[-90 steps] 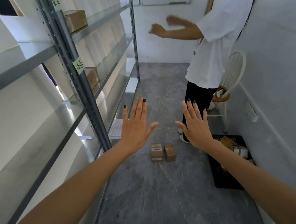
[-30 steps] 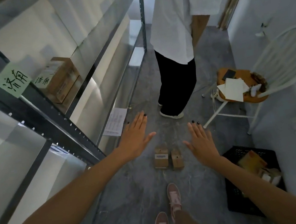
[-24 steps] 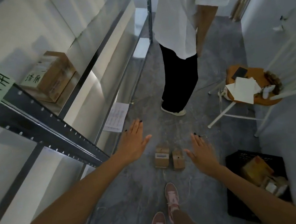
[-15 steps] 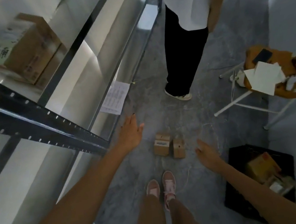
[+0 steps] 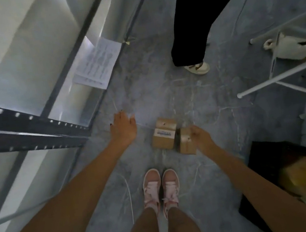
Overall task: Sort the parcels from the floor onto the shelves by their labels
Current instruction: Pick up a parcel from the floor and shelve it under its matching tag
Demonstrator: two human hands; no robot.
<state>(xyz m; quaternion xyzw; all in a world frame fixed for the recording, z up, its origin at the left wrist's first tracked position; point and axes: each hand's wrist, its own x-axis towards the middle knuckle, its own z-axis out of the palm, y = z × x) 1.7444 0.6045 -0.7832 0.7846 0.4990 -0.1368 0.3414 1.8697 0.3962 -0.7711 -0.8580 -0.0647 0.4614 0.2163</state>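
Since the earlier frames the view has been tipped steeply downward and both arms have been lowered: the right hand [image 5: 199, 136], which was held spread above the floor, has been brought down against the right-hand parcel [image 5: 186, 142], while the left hand [image 5: 123, 127] has been carried out toward the shelf post [image 5: 30, 131].

The right hand is curled at the parcel's outer side; whether it is actually gripped cannot be told through the blur. The left hand is loosely open and holds nothing. The left-hand parcel [image 5: 164, 135], its label [image 5: 164, 133] turned upward, lies touching the other, both on the open floor [image 5: 165, 97] just ahead of the pink shoes [image 5: 161, 186].

The step would be done well if the box were grasped across opposite faces, lifted straight up so its neighbour is not dragged, and turned until its label can be read before a shelf is chosen.

The floor is grey, veined and flat. The aisle is narrow: metal shelves [image 5: 43, 59] along the left edge with a printed sheet [image 5: 98, 64] on the lowest one, a second person's leg [image 5: 192, 29] ahead, white chair legs [image 5: 282, 75] and a black crate [image 5: 262, 178] of further boxes to the right.
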